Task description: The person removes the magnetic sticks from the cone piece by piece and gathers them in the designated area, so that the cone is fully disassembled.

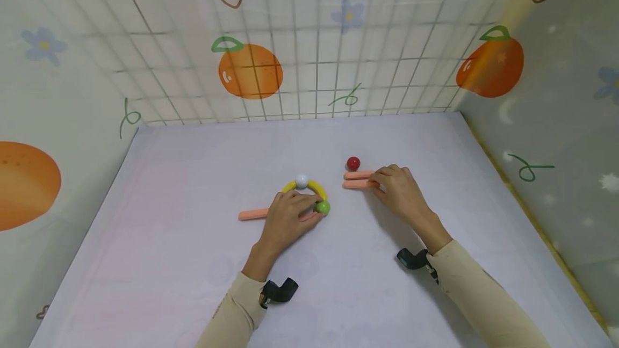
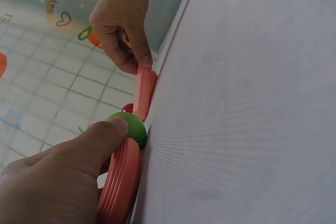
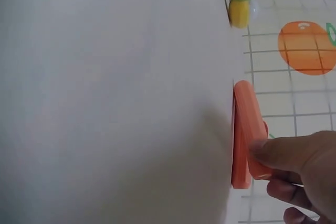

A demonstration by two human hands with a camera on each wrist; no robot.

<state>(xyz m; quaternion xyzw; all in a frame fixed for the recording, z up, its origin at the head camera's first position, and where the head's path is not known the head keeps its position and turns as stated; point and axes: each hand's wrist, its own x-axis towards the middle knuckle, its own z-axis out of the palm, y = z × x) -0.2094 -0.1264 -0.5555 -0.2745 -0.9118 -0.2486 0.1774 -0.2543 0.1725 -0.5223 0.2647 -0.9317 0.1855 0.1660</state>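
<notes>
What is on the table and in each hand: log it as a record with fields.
Left hand: pinches a glossy green ball
Right hand: pinches one of two straight salmon-pink sticks lying side by side
Arc: two curved yellow pieces, a glossy white ball between them, the green ball at the right end
Loose ball: glossy red ball, just beyond the two sticks
Partly hidden: another salmon-pink stick, poking out left of the left hand
Surface: pale whitish tabletop
Materials: cannot tell
</notes>
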